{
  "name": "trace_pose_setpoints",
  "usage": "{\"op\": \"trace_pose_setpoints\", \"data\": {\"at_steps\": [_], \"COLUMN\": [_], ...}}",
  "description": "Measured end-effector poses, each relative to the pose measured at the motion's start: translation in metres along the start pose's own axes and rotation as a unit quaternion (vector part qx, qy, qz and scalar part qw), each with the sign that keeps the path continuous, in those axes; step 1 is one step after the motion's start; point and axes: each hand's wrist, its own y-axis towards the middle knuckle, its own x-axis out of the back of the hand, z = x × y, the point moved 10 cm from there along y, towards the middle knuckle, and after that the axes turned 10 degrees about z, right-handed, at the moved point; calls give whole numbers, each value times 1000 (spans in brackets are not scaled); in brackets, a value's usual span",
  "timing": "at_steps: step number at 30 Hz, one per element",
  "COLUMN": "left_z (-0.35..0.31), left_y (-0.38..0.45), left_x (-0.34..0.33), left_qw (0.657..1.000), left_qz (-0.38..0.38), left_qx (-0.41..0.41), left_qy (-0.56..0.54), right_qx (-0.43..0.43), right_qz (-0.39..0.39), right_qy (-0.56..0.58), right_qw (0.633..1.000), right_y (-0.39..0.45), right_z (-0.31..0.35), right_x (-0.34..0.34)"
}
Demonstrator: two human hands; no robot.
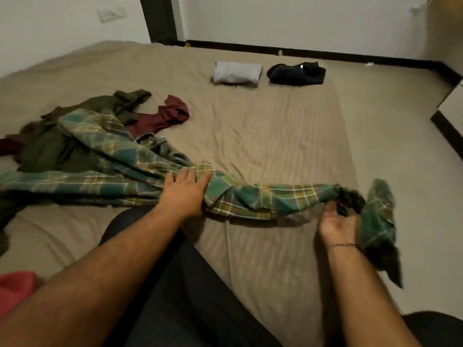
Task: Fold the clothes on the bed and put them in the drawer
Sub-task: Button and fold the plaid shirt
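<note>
Right hand (337,222) motion-blurred at lower right, fingertips buried in the bunched end of the plaid shirt (150,171), so the grip probably is a pinch but can't confirm. Plaid shirt and olive garment (50,146) both cut off by the left edge; pink cloth (15,284) at lower left mostly out of frame. White furniture (451,106) clipped at right edge, drawer not identifiable.

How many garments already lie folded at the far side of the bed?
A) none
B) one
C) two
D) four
C: a folded grey garment and a folded dark navy garment lie side by side on the bed, away from the unfolded heap.
</note>
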Motion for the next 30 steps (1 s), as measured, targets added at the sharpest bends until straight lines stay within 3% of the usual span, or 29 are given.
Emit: {"op": "trace_pose_setpoints", "data": {"at_steps": [3,6,9,11,14,17,19,21,25,28,30], "left_z": [2,-26,-77,-124,-166,-131,-82,-47,-47,-75,-89], "left_y": [13,12,-2,-18,-35,-26,-18,-19,-21,-25,-29], "left_x": [16,36,49,49,38,37,37,36,29,37,40], "left_qw": [997,983,936,892,830,792,751,706,614,602,600], "left_qz": [-35,-115,-192,-175,-103,-96,-137,-171,-133,-82,-58], "left_qx": [37,-15,-112,-207,-311,-211,-84,-15,-34,-106,-146], "left_qy": [-58,-144,-273,-361,-452,-566,-640,-687,-777,-787,-784], "right_qx": [58,83,208,221,165,161,161,172,255,265,217], "right_qz": [10,24,106,161,178,155,106,88,117,192,207], "right_qy": [44,-139,-333,-447,-413,-424,-412,-413,-496,-557,-583], "right_qw": [997,987,913,852,878,877,891,890,822,764,755], "right_y": [10,-16,-57,-61,-39,-21,-15,-16,-55,-81,-80], "right_z": [16,1,-8,-26,-29,-7,7,16,34,14,-7], "right_x": [11,0,-43,-59,-46,-25,-9,-6,-44,-81,-86]}}
